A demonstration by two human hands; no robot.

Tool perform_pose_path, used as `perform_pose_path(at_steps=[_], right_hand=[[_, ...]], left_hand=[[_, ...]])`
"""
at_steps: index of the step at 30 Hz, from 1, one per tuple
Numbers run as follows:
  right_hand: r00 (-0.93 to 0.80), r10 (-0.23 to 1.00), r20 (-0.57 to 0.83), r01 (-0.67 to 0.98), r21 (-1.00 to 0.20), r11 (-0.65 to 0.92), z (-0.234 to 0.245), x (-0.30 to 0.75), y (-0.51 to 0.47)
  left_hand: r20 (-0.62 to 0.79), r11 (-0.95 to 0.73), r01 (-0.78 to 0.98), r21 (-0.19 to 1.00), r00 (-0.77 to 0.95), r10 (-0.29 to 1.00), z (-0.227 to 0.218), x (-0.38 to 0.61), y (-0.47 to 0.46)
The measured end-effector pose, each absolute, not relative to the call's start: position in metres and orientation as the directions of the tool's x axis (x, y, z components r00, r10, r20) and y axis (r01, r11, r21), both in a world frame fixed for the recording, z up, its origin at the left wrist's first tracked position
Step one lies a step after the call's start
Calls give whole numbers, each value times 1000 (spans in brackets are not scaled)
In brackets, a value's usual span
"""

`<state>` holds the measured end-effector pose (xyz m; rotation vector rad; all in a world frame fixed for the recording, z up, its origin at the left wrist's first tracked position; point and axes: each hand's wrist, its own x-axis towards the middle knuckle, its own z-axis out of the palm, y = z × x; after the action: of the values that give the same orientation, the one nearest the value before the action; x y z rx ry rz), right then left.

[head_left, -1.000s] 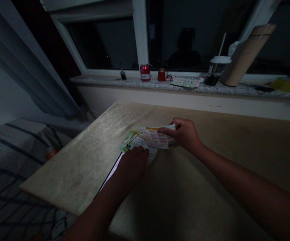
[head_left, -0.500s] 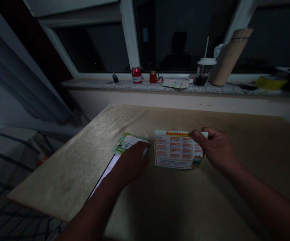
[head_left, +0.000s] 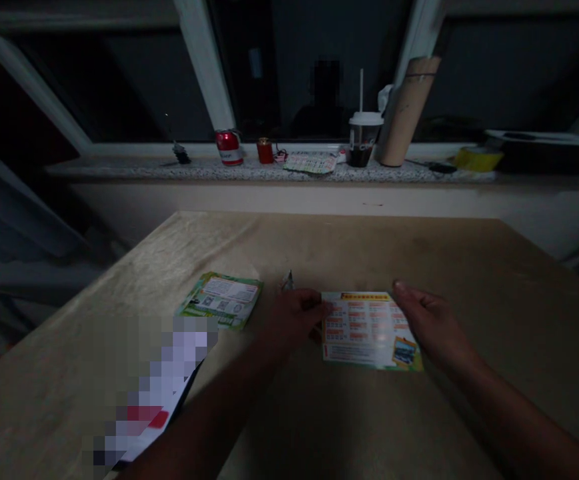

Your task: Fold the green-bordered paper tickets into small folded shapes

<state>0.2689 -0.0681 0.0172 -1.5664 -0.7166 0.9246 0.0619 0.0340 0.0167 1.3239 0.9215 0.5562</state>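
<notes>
An orange and white printed leaflet [head_left: 367, 328] lies flat on the wooden table [head_left: 419, 253] in front of me. My left hand [head_left: 292, 319] rests at its left edge, fingers curled, touching the paper. My right hand [head_left: 432, 321] sits at its right edge, fingers held together along the side of the sheet. A small dark pointed object [head_left: 287, 281] pokes up just behind my left hand. A green leaflet [head_left: 222, 300] lies flat further left, apart from both hands.
A blurred white and red sheet [head_left: 162, 387] lies at the table's near left. The stone windowsill [head_left: 119, 170] behind holds a red can [head_left: 228, 147], a small red jar [head_left: 265, 151], another leaflet [head_left: 310, 162], a lidded cup with straw [head_left: 363, 137] and a cardboard tube [head_left: 408, 110].
My right hand carried the orange leaflet rightward off the green one and laid it flat. My left hand left the green leaflet and came to the orange one's left edge. My view turned right.
</notes>
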Motion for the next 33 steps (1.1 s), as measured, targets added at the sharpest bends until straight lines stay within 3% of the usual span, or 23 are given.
perform_pose_path(at_steps=[4, 6, 9, 13, 15, 17, 22, 33], right_hand=[[470, 860, -199, -299, -953, -57, 10, 277, -74], [414, 894, -172, -333, -943, -27, 4, 277, -77], [333, 934, -129, -289, -957, -29, -6, 273, -81], [268, 958, 106, -60, -990, 126, -17, 263, -85], [274, 948, 160, 21, -987, 160, -19, 258, -85], [284, 948, 145, 22, -989, 145, -20, 252, -85], [235, 972, 19, -167, -984, 59, -22, 244, -90], [124, 991, -43, -303, -953, -4, -12, 246, -92]], left_hand=[[-234, 162, 186, 969, 486, 842, 5, 68, 35], [-230, 150, 205, 967, 456, 860, 0, 67, 33], [-227, 139, 226, 964, 430, 874, -4, 64, 26], [-236, 134, 258, 957, 418, 877, -9, 64, 16], [-246, 147, 251, 957, 427, 870, -11, 65, 12], [-249, 161, 228, 960, 440, 863, -11, 67, 8], [-234, 122, 262, 957, 450, 862, -9, 70, 0], [-198, 59, 287, 956, 487, 851, -16, 67, -2]])
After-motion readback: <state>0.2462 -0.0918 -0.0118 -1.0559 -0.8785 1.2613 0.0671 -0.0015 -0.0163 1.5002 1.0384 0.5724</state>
